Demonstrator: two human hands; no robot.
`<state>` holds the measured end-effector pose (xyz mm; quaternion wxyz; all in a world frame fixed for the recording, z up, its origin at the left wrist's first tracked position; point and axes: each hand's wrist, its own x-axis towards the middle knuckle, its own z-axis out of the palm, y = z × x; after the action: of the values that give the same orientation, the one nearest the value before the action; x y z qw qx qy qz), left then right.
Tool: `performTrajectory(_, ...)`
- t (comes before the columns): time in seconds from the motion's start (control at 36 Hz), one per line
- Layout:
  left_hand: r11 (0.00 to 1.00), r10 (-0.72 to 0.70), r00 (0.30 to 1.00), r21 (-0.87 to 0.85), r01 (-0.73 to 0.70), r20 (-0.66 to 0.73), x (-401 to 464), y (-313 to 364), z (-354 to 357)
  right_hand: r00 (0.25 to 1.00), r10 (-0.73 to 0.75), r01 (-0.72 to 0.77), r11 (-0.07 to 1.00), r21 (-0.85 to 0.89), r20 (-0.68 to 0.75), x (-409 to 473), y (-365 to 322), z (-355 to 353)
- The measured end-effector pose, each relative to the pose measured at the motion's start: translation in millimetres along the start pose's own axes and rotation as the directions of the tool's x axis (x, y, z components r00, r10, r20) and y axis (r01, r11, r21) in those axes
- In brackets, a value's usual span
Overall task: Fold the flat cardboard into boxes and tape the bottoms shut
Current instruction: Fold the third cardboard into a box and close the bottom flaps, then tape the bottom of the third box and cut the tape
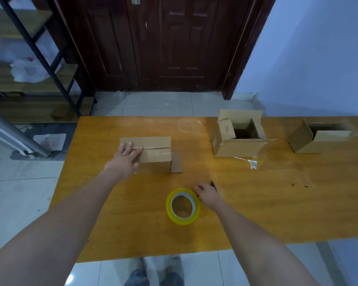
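The left hand (127,156) lay flat with straight, slightly spread fingers (130,147) pressing the closed flaps of the upturned box (153,154) toward the far left of the table (256,203). The seam between the two flaps ran from under the fingertips to the right, and one loose flap (176,162) stuck out on the box's right side. The right hand (208,195) rested near the table's middle, its fingers curled beside the yellow tape roll (183,206), at or just short of its rim; a dark tool (214,185), too small to identify, showed beyond the knuckles, and whether the fingers held it could not be told.

The cardboard looked light and stiff but easy to crease, so the box would probably slide unless held down on its flaps. The roll looked rigid and best taken by its outer rim.

Three boxes stood on the table: the one under the left hand, and two open ones, a middle box (238,139) and a far-right box (318,139). There was one tape roll, and a torn tape scrap (252,163) lay near the middle box.
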<state>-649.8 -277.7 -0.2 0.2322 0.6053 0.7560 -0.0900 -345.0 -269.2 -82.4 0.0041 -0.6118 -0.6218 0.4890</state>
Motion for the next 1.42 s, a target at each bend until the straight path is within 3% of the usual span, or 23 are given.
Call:
performTrajectory(0.08,1.0,0.003,1.0,0.0,-0.003,0.008,1.3,-0.7,-0.6,0.998,0.018,-0.022,0.996,0.082,0.055,-4.5,-1.6,1.7)
performTrajectory(0.22,1.0,0.012,1.0,0.01,-0.012,0.016,2.1,-1.5,-0.8,0.998,-0.022,0.031,0.99,-0.139,0.065,-7.5,-0.6,8.3)
performTrajectory(0.56,0.999,0.027,0.999,0.039,-0.028,0.033,1.1,-1.1,-6.1,0.993,-0.119,0.111,0.909,-0.402,0.005,-17.4,-26.8,0.5)
performTrajectory(0.78,0.997,0.051,0.998,0.049,-0.053,0.036,3.0,-2.4,-9.4,0.964,-0.219,0.131,0.882,-0.452,-0.149,-24.7,-56.4,-12.7)
performTrajectory(1.03,0.996,0.077,0.997,0.043,-0.077,0.016,1.7,-4.3,-9.1,0.927,-0.327,0.181,0.82,-0.543,-0.184,-34.8,-83.3,-10.7)
performTrajectory(1.28,0.994,0.105,0.994,0.019,-0.106,0.029,1.4,-3.8,-9.8,0.822,-0.521,0.349,0.779,-0.521,-0.229,-39.5,-108.6,-6.6)
performTrajectory(1.42,0.987,0.128,0.991,-0.102,-0.123,0.042,1.6,-3.7,-10.9,0.787,-0.56,0.375,0.768,-0.519,-0.26,-38.6,-134.4,-12.8)
